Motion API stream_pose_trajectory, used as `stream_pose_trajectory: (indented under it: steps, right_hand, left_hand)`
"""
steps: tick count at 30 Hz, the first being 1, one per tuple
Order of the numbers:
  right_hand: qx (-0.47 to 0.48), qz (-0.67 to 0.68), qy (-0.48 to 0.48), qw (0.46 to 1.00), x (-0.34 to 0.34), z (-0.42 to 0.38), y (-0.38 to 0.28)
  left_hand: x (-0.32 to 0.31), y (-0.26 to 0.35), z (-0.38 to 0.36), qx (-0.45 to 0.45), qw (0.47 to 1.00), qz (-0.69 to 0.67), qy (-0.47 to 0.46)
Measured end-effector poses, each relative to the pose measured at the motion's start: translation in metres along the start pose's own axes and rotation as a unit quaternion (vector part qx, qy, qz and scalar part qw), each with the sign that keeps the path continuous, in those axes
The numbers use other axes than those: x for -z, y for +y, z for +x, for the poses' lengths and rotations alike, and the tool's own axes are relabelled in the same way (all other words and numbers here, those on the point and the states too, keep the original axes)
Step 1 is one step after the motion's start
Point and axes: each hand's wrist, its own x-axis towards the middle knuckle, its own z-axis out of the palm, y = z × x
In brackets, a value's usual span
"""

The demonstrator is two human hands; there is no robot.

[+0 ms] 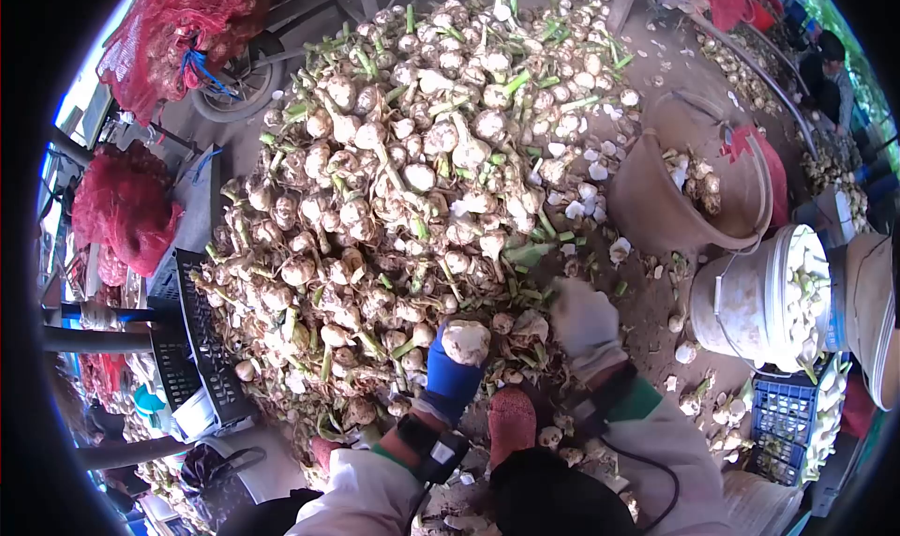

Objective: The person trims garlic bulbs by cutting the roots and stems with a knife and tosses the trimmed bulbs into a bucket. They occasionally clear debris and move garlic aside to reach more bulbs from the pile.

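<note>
One garlic bulb [466,342] above the garlic heap's [375,189] near edge, gripped by the blue-gloved left hand [452,375], fingers pressed against it, pale-gloved right hand [583,322] blurred, finger position undeterminable.

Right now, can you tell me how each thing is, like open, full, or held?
Left hand: gloved, closed on a bulb.
Garlic bulb: held, pale, no long stalk showing.
Right hand: gloved, blurred; can't tell if it's open.
Garlic pile: loose, heaped on the ground.
Tan tub: open, only partly filled.
White bucket: open, full.
Blue crate: loaded.
Upper-left red mesh bag: stuffed, bulging.
</note>
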Motion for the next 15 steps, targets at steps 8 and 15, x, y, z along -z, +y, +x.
stream_pose_trajectory:
  steps: [8,15]
  right_hand:
    - [-0.319,0.663,-0.293,0.610,-0.029,-0.065,-0.032]
    - [0.096,0.283,0.090,0.950,0.062,-0.030,-0.082]
  left_hand:
    - [-0.021,0.034,-0.041,0.163,0.893,-0.416,0.062]
    - [0.012,0.024,-0.041,0.113,0.874,-0.459,0.112]
